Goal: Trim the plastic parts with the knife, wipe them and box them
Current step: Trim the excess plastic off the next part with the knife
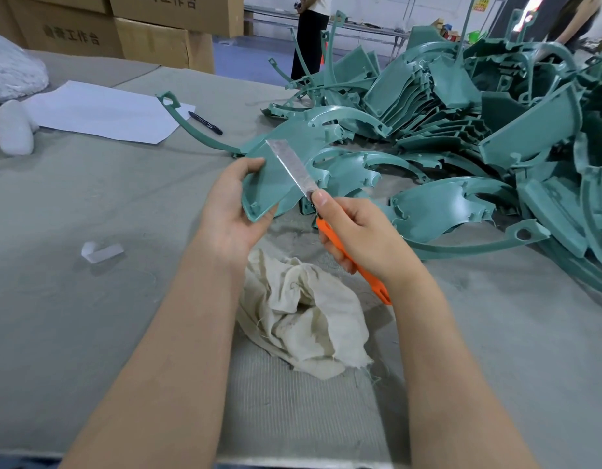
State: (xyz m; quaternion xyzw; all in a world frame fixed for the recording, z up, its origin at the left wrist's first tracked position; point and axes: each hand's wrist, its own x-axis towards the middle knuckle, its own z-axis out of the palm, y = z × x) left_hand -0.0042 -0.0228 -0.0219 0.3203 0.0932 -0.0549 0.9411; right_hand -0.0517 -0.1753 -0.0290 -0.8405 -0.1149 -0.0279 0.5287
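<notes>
left hand (230, 211): grips green part (275, 179) by its near edge; stiff, light, smooth
right hand (355, 236): clasps knife (326, 214); blade lies across the part
cloth (303, 313): limp, just below both hands

A heap of plastic parts (478, 130) fills the upper right of the table (73, 299); a cloth (303, 316) lies centre, paper (103, 111) and pen (204, 122) upper left.
</notes>
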